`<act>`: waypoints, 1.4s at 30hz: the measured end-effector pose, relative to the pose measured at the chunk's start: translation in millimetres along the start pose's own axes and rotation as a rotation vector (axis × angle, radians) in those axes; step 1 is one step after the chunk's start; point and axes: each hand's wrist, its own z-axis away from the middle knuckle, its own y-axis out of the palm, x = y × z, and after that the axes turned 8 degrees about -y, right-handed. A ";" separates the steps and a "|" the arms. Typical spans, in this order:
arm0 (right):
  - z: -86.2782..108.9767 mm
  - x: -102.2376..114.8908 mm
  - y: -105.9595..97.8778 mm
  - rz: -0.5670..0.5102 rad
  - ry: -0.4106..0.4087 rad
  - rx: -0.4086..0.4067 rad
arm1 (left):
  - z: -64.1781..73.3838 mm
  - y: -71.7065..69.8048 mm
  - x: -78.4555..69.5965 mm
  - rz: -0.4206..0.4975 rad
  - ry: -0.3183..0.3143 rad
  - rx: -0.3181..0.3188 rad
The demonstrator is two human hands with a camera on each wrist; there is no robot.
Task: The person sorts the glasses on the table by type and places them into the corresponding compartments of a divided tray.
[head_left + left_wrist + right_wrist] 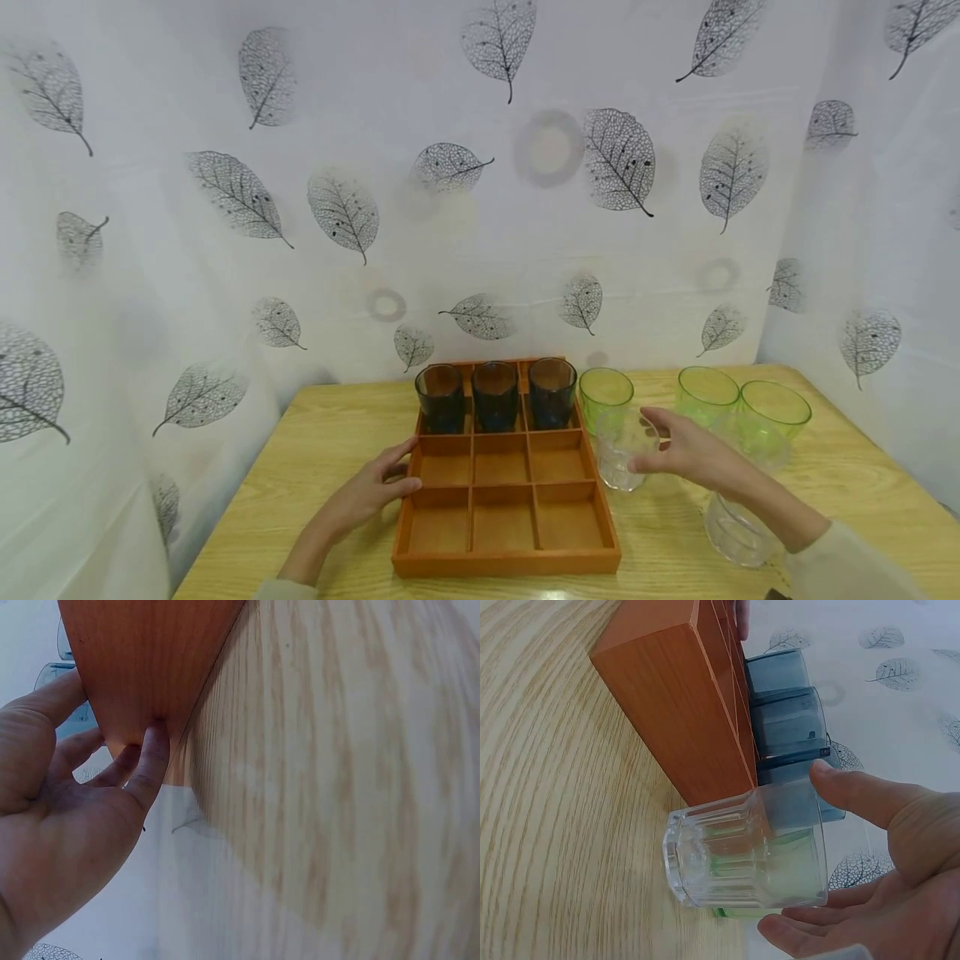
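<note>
A wooden divided tray stands on the table, with three dark blue glasses in its back compartments. My left hand rests against the tray's left side; its fingertips touch the outer wall in the left wrist view. A clear glass with a fluted lower part stands upright by the tray's right side. Around its rim is my right hand, thumb and fingers spread on either side. The thumb tip lies close to the rim; firm contact cannot be made out.
Behind the clear glass stands a green glass. Two more green glasses, one here and one farther right, stand at the back right. Another clear glass is near the right forearm, which partly hides it. A leaf-patterned curtain hangs behind the table.
</note>
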 end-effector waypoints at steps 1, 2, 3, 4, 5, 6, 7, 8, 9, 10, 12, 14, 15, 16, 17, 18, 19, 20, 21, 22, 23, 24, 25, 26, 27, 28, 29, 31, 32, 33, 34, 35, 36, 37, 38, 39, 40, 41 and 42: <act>-0.7 0.2 0.0 -0.001 0.004 0.007 | 0.0 0.0 0.0 -0.001 0.000 -0.001; -1.3 0.4 0.1 0.002 0.008 0.011 | -0.1 0.0 0.0 -0.001 -0.001 -0.002; -1.9 0.7 0.2 0.002 0.012 0.014 | -0.1 0.0 0.0 -0.001 -0.003 -0.003; -2.5 0.6 0.6 0.003 0.018 0.015 | -0.1 0.0 0.0 -0.002 -0.005 -0.003; -3.3 0.4 1.0 0.002 0.021 0.016 | -0.1 0.0 0.1 -0.003 -0.007 -0.003; -4.1 0.0 1.5 0.000 0.022 0.016 | -0.1 -0.1 0.1 -0.003 -0.009 -0.004; -5.0 -0.5 2.0 -0.002 0.025 0.015 | -0.3 -0.2 0.2 -0.003 -0.010 -0.003; -5.8 -1.0 2.6 -0.002 0.025 0.013 | -0.4 -0.2 0.2 -0.003 -0.010 -0.002; -6.7 -1.7 3.0 -0.003 0.023 0.013 | -0.6 -0.2 0.2 -0.003 -0.010 -0.001; -7.5 -2.3 3.4 -0.006 0.024 0.014 | -0.9 -0.3 0.1 -0.002 -0.009 0.001; -8.8 -3.5 3.7 -0.008 0.025 0.017 | -1.3 -0.3 -0.2 0.001 -0.008 0.005; -9.6 -4.2 3.9 0.000 0.029 0.018 | -1.5 -0.2 -0.6 0.003 -0.006 0.007; -9.9 -4.4 4.0 0.001 0.036 0.017 | -1.4 -0.2 -0.8 0.005 -0.005 0.008; -10.0 -4.5 4.2 0.003 0.043 0.015 | -1.4 -0.2 -0.9 0.005 -0.004 0.009; -9.9 -4.5 4.4 0.011 0.046 0.013 | -1.3 -0.1 -1.0 0.003 -0.004 0.009; -9.7 -4.1 4.5 0.018 0.048 0.009 | -1.1 -0.1 -1.1 0.001 -0.003 0.009; -9.3 -3.6 4.5 0.028 0.047 0.004 | -0.9 -0.1 -1.2 0.000 -0.002 0.009; -8.6 -3.0 4.3 0.035 0.045 -0.002 | -0.7 -0.1 -1.2 -0.001 -0.001 0.010; -7.7 -2.2 4.1 0.041 0.044 -0.009 | -0.6 -0.1 -1.2 -0.003 0.000 0.010; -6.6 -0.9 3.7 0.045 0.039 -0.013 | -0.3 -0.1 -1.3 -0.003 0.001 0.011; -5.3 0.7 3.0 0.053 0.032 -0.016 | -0.1 -0.1 -1.5 -0.003 0.000 0.010; -4.0 2.0 2.7 0.059 0.026 -0.022 | 0.1 -0.2 -1.6 -0.004 -0.001 0.010; -2.2 4.0 1.7 0.067 0.023 -0.027 | 0.3 -0.3 -1.7 -0.005 -0.002 0.010; -0.5 6.2 0.7 0.070 0.019 -0.029 | 0.5 -0.4 -1.7 -0.006 -0.002 0.010; 1.1 8.2 -0.2 0.071 0.017 -0.033 | 0.8 -0.4 -1.9 -0.006 -0.003 0.009; 2.7 10.2 -1.2 0.075 0.014 -0.041 | 1.0 -0.4 -1.9 -0.006 -0.003 0.009; 4.2 12.0 -2.3 0.082 0.012 -0.048 | 1.1 -0.4 -1.9 -0.007 -0.004 0.009; 6.9 15.6 -5.0 0.093 0.009 -0.059 | 1.5 -0.4 -2.0 -0.007 -0.005 0.011; 7.8 17.4 -5.9 0.095 0.009 -0.067 | 1.6 -0.4 -2.0 -0.006 -0.005 0.011; 8.7 19.0 -6.7 0.094 0.006 -0.076 | 1.6 -0.4 -1.9 -0.006 -0.006 0.011; 9.5 21.1 -7.7 0.097 0.002 -0.082 | 1.7 -0.5 -1.9 -0.007 -0.007 0.010; 10.1 23.3 -8.4 0.097 -0.005 -0.085 | 1.7 -0.6 -1.9 -0.008 -0.008 0.009; 10.4 25.6 -8.8 0.096 -0.008 -0.089 | 1.7 -0.7 -1.7 -0.010 -0.008 0.007; 10.6 28.1 -9.0 0.093 -0.013 -0.093 | 1.7 -0.8 -1.6 -0.012 -0.009 0.005; 10.9 31.0 -8.5 0.088 -0.018 -0.097 | 1.6 -0.9 -1.4 -0.013 -0.010 0.004; 10.7 33.6 -8.2 0.086 -0.023 -0.098 | 1.6 -1.0 -1.3 -0.013 -0.011 0.002; 10.4 36.4 -7.4 0.088 -0.030 -0.098 | 1.7 -1.2 -1.2 -0.013 -0.012 0.002; 9.8 38.9 -6.6 0.091 -0.035 -0.097 | 1.6 -1.3 -1.0 -0.013 -0.013 0.002; 9.0 41.5 -5.4 0.090 -0.034 -0.095 | 1.6 -1.4 -0.9 -0.013 -0.013 0.003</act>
